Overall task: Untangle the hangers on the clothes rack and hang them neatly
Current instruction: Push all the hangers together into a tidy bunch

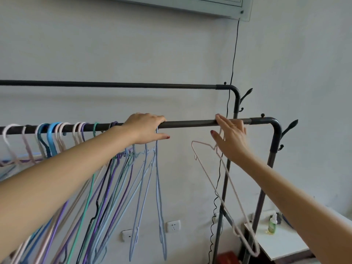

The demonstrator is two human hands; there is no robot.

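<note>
The dark near rail (190, 123) of the clothes rack crosses the view, and a far rail (133, 85) runs behind it. My left hand (146, 128) lies over the near rail with its fingers curled over the top and the thumb out below. Light blue hangers (159, 187) dangle right under that hand, their hooks hidden by it. A tangled bunch of purple, green and blue hangers (106, 187) slants down behind my left forearm. Further left, pink and blue hooks (52, 134) sit on the rail. My right hand (230, 138) is open, fingertips at the rail, beside a tilted pink hanger (202, 144).
The rack's right upright (276, 138) carries side hooks. A black cord (231, 73) runs down the wall past wall sockets (173, 225). A white table (282, 244) with a small bottle (272, 224) stands at lower right, and a red box (226, 258) sits on the floor.
</note>
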